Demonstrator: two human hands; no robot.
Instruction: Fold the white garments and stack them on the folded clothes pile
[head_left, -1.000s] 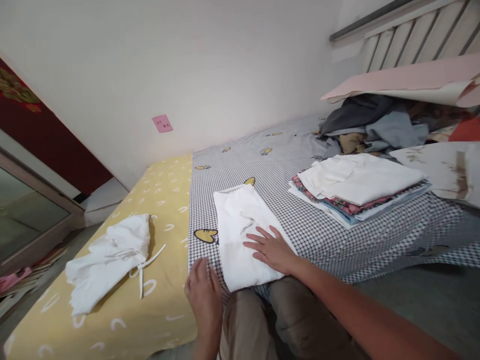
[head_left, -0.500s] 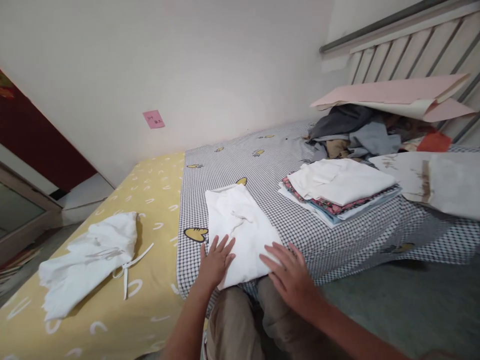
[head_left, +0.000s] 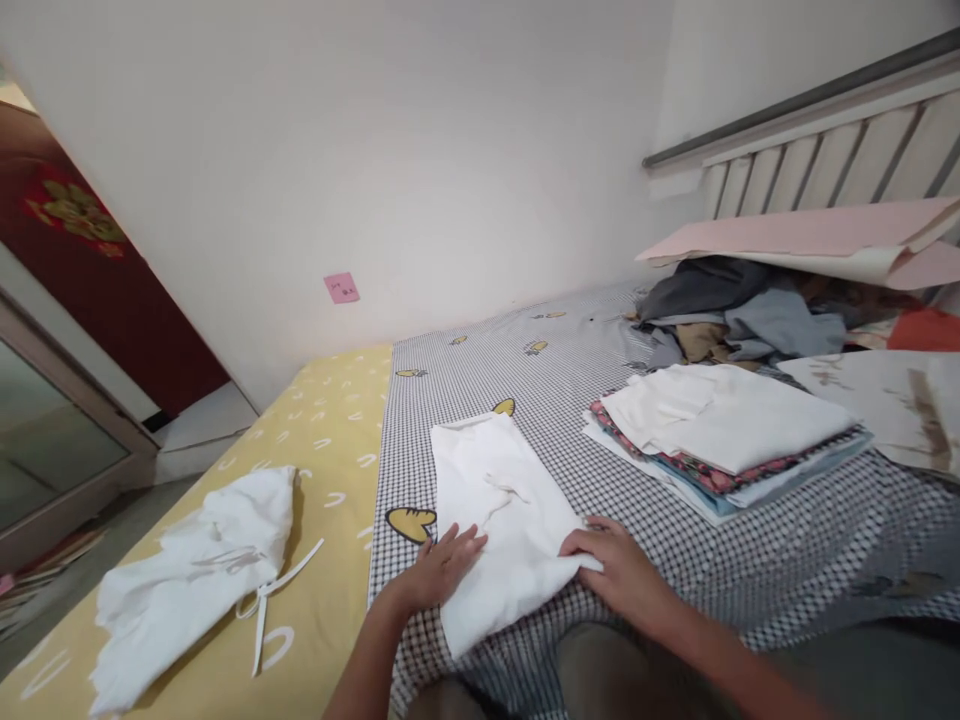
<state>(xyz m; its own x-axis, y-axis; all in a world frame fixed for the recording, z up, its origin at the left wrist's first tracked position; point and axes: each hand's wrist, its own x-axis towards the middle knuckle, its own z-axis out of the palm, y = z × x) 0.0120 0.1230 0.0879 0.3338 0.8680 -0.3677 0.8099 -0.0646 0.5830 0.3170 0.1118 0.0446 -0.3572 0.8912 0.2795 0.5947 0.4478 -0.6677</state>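
A folded white garment (head_left: 502, 520) lies lengthwise on the black-and-white checked sheet (head_left: 570, 440) in front of me. My left hand (head_left: 442, 568) rests flat on its near left edge, fingers stretched out. At the near right edge, my right hand (head_left: 619, 570) has its fingers curled and pinches the cloth. A crumpled white garment with a drawstring (head_left: 195, 570) lies to the left on the yellow sheet (head_left: 330, 450).
A stack of folded clothes (head_left: 720, 430) topped by a white piece sits to the right. Behind it lies a heap of unfolded grey and tan clothes (head_left: 742, 310) under pink cardboard (head_left: 817, 235). A wall (head_left: 420, 160) runs along the bed's far side.
My right hand has gone from lying flat on the garment to pinching its near right edge. My left hand came up onto the left edge. The view shifted slightly.
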